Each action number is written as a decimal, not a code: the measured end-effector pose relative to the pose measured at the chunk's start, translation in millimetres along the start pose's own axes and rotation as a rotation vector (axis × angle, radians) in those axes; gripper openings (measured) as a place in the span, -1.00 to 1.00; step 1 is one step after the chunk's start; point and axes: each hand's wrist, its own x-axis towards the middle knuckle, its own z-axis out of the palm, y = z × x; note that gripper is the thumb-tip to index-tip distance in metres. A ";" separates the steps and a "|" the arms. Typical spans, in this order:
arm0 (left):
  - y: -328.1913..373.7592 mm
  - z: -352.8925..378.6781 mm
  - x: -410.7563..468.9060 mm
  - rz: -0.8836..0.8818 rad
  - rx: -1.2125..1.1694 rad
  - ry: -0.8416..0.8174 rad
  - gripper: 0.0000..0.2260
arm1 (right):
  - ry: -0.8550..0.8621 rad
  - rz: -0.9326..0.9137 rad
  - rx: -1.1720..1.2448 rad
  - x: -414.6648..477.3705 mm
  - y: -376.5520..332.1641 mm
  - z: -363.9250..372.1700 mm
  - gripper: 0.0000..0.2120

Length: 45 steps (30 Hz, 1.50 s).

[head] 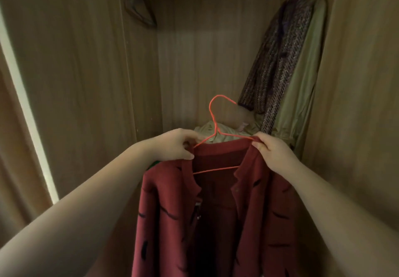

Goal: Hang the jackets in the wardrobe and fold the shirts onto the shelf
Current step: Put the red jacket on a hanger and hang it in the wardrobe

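Observation:
A dark red jacket with short black marks hangs on an orange wire hanger, held up in front of the open wooden wardrobe. My left hand grips the jacket's left shoulder at the hanger's end. My right hand pinches the right shoulder and collar. The hanger's hook points up, free of any rail. The jacket front hangs open with its lapels spread.
A patterned knit garment and a pale green garment hang at the wardrobe's right side. An empty brown hanger hangs at the upper left. Crumpled pale cloth lies on the wardrobe floor behind the jacket. A door edge stands left.

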 end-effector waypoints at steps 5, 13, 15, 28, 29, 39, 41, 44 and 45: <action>11.6 -8.5 19.5 0.112 -0.222 0.023 -0.86 | 0.039 0.006 -0.027 12.2 -15.0 3.3 -0.87; 18.1 -9.5 59.1 0.095 -0.796 -0.095 -0.75 | -0.016 0.094 -0.449 43.6 -25.8 -5.4 -0.70; 17.0 -7.2 75.8 0.039 -0.959 -0.051 -0.76 | 0.077 0.155 -0.448 48.5 -26.5 -6.4 -0.66; 45.5 -36.9 165.7 -0.238 -1.574 0.297 -0.78 | -0.144 0.395 0.605 77.4 -111.2 -32.0 -0.58; 49.2 -38.6 173.9 -0.240 -1.534 0.312 -0.76 | -0.157 0.400 0.600 85.1 -111.1 -38.7 -0.55; 84.9 -41.5 265.5 -0.105 -1.279 0.232 -0.79 | -0.114 0.221 -0.359 169.8 -52.7 -88.1 -0.73; 83.6 -40.3 285.3 -0.064 -1.064 0.251 -0.84 | -0.058 0.224 -0.577 183.5 -30.1 -97.9 -0.74; 83.7 -41.0 309.6 0.054 -0.839 0.324 -0.83 | 0.045 0.188 -0.755 197.6 4.6 -108.4 -0.80; 84.0 -41.8 316.9 0.084 -0.808 0.342 -0.80 | 0.086 0.164 -0.773 201.6 15.1 -110.4 -0.85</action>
